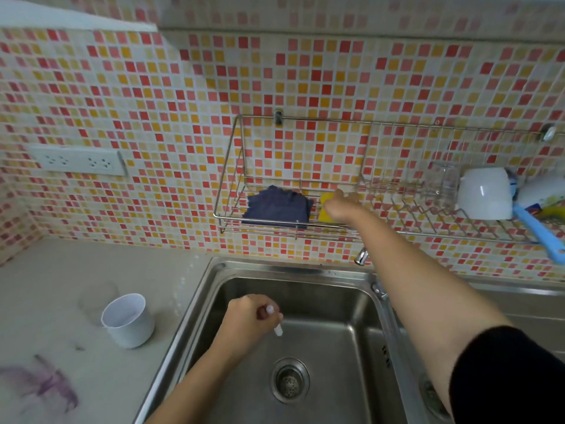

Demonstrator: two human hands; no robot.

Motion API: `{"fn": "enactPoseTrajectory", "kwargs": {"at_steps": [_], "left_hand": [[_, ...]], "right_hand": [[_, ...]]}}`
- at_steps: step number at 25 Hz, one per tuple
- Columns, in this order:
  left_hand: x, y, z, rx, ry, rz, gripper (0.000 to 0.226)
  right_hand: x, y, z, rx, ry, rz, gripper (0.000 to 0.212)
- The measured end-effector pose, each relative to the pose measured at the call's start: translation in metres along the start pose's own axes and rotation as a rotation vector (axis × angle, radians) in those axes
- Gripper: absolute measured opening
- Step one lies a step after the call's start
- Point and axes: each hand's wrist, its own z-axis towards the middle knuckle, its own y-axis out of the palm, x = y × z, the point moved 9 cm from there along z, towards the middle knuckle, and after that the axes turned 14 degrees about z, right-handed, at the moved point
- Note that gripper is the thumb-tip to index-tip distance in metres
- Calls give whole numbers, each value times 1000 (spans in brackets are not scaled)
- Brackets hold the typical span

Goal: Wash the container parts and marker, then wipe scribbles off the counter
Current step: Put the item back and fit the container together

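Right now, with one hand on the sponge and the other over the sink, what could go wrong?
1. The marker, pinched in the left hand, hangs over the sink; it could slip and drop toward the drain.
2. The right hand pulling the sponge from the wire rack could drag the blue cloth out too.
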Motion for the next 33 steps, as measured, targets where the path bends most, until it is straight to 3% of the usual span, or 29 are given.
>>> {"fn": "enactPoseTrajectory", "kwargs": {"at_steps": [2, 4, 5, 7, 9, 11, 14, 16, 18, 24, 28, 33], "left_hand": [[-4, -9, -5, 4, 14, -5, 3], [-7, -12, -7, -11, 17, -11, 6], [-11, -12, -7, -17, 8, -16, 7], [-21, -9, -9, -42, -19, -36, 8], [-30, 0, -14, -93, -7, -30, 9], [-42, 12, -20, -163, 20, 10, 11], [-67, 20, -26, -200, -21, 61, 15], [-87, 3, -23, -134, -91, 51, 20], [-113, -39, -14, -26, -135, 37, 20], [-215, -166, 23, 182, -209, 236, 26], [-264, -149, 24, 61, -200, 399, 24], [-286, -113, 17, -65, -117, 379, 21]], "right_hand": [[6, 4, 7, -30, 80, -110, 59], [0, -5, 3, 89, 45, -203, 65], [-10, -12, -4, 213, -56, -222, 64], [-37, -28, -51, 512, -412, -133, 42], [-37, -27, -113, 657, -700, 77, 16], [-9, 12, -157, 582, -758, 148, 19], [87, 104, -162, 353, -495, 112, 2], [146, 173, -147, 82, -249, -60, 35], [160, 223, -139, -89, -189, -143, 51], [66, 315, -114, -83, -315, 148, 38], [26, 365, -109, -98, -291, 236, 38], [1, 410, -100, -172, -266, 286, 51]]}}
